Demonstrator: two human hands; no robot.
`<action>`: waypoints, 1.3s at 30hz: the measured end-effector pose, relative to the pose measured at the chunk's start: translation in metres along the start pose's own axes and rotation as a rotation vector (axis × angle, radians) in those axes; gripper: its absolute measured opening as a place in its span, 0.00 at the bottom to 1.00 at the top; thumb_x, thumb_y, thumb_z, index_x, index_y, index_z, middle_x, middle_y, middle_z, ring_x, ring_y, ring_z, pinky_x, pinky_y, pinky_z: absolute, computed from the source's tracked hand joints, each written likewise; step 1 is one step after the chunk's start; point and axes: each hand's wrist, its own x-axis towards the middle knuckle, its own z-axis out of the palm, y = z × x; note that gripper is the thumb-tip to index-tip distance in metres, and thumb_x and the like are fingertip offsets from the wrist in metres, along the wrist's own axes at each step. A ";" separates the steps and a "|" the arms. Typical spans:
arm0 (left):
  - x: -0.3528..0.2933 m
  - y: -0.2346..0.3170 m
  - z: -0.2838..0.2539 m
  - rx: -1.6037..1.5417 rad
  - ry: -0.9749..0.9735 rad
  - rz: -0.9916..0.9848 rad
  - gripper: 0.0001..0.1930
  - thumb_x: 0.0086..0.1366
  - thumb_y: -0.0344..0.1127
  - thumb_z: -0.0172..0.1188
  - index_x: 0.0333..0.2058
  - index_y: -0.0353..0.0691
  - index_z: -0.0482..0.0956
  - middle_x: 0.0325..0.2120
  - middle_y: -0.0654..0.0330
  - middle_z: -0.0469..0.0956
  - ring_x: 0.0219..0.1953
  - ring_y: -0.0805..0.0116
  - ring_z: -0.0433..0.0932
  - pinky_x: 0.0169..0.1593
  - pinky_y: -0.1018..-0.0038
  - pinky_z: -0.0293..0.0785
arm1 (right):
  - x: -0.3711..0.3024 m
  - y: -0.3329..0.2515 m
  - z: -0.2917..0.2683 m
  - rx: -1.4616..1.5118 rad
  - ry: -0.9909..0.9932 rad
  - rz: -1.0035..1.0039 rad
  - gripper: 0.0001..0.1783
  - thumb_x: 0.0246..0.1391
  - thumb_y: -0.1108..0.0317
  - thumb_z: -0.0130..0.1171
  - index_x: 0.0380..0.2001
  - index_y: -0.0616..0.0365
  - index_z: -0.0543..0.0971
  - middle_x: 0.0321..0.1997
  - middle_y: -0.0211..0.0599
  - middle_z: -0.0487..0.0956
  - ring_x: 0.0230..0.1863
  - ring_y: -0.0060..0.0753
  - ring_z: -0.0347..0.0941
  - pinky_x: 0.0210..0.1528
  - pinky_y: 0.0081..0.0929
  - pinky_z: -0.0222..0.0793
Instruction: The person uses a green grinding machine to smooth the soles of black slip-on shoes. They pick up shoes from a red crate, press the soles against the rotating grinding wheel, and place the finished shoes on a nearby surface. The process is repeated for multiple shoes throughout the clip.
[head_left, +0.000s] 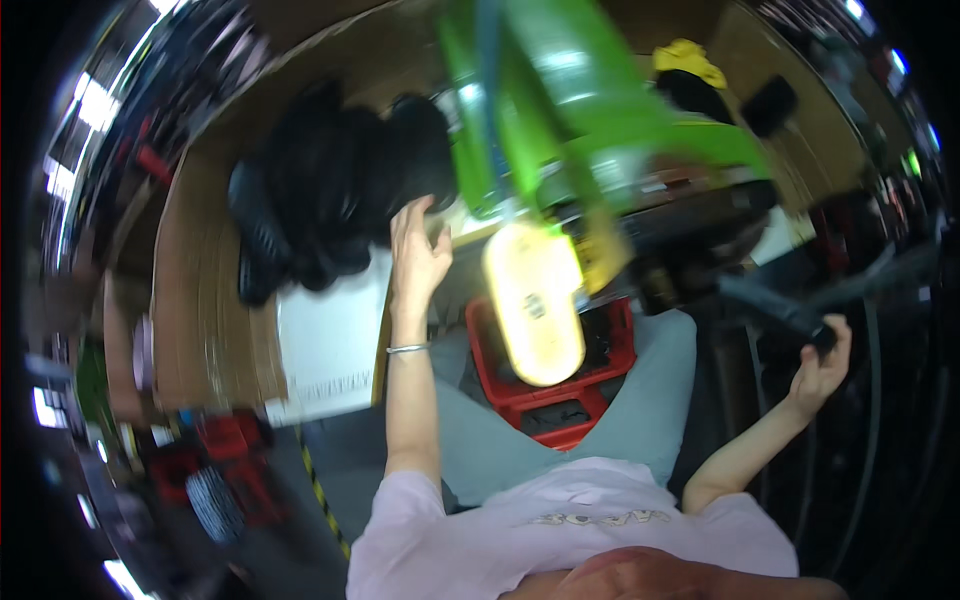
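Observation:
My left hand [418, 250] reaches forward over the edge of a cardboard box [215, 290], thumb and fingers apart. Its fingertips are beside a heap of black parts [320, 190]; whether they touch is hard to tell. Out to the right, my right hand [822, 372] is closed on the end of a dark bar-shaped part [765, 305], blurred and partly lost against the dark background. Between my hands hangs a bright yellow oblong thing [535, 310] with rounded ends, also blurred. Behind it a blue cord or hose [490, 90] runs upward.
Large glossy green parts [585, 85] fill the far middle. A yellow bundle [690, 62] and a small black piece [770, 105] lie at the far right. White board [325, 335] lines the box's near side. A red crate [500, 385] stands between my knees; red bins [235, 435] are at left.

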 end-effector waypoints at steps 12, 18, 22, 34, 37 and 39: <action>-0.058 -0.048 -0.023 0.336 0.230 0.191 0.25 0.55 0.32 0.68 0.49 0.26 0.71 0.46 0.49 0.74 0.46 0.54 0.73 0.55 0.61 0.68 | 0.086 0.121 0.267 -0.342 0.052 -0.615 0.17 0.45 0.76 0.57 0.43 0.58 0.76 0.43 0.36 0.79 0.46 0.39 0.75 0.56 0.39 0.66; -0.168 0.063 -0.111 -0.458 0.306 -0.142 0.25 0.55 0.41 0.70 0.42 0.27 0.72 0.35 0.58 0.74 0.37 0.67 0.74 0.44 0.72 0.72 | 0.047 0.104 0.286 -0.362 -0.186 -0.449 0.22 0.47 0.65 0.66 0.46 0.60 0.77 0.47 0.42 0.78 0.52 0.44 0.72 0.56 0.38 0.66; -0.201 0.108 -0.093 -0.663 0.289 -0.276 0.30 0.49 0.52 0.74 0.34 0.27 0.75 0.28 0.59 0.72 0.30 0.70 0.69 0.34 0.77 0.65 | -0.028 0.042 0.228 0.131 -0.570 0.185 0.34 0.47 0.59 0.70 0.56 0.60 0.72 0.54 0.42 0.75 0.54 0.43 0.72 0.55 0.37 0.68; -0.120 0.115 0.014 -1.012 0.016 -0.207 0.20 0.49 0.31 0.74 0.37 0.31 0.74 0.32 0.63 0.71 0.34 0.75 0.71 0.40 0.79 0.68 | -0.022 0.042 0.175 0.309 -0.094 0.359 0.45 0.38 0.64 0.79 0.59 0.58 0.67 0.54 0.34 0.65 0.53 0.29 0.67 0.54 0.26 0.67; -0.125 0.102 0.008 -0.980 0.028 -0.202 0.23 0.48 0.28 0.75 0.41 0.29 0.74 0.33 0.62 0.75 0.34 0.73 0.75 0.41 0.78 0.72 | -0.029 0.044 0.189 0.365 -0.094 0.362 0.43 0.38 0.67 0.78 0.58 0.59 0.69 0.53 0.33 0.66 0.51 0.29 0.69 0.52 0.25 0.70; -0.128 0.097 -0.001 -0.982 0.090 -0.190 0.22 0.46 0.25 0.74 0.40 0.30 0.75 0.34 0.60 0.77 0.35 0.73 0.75 0.41 0.77 0.72 | -0.038 0.043 0.201 0.422 -0.079 0.399 0.43 0.38 0.68 0.78 0.59 0.60 0.69 0.52 0.33 0.67 0.49 0.27 0.71 0.49 0.22 0.72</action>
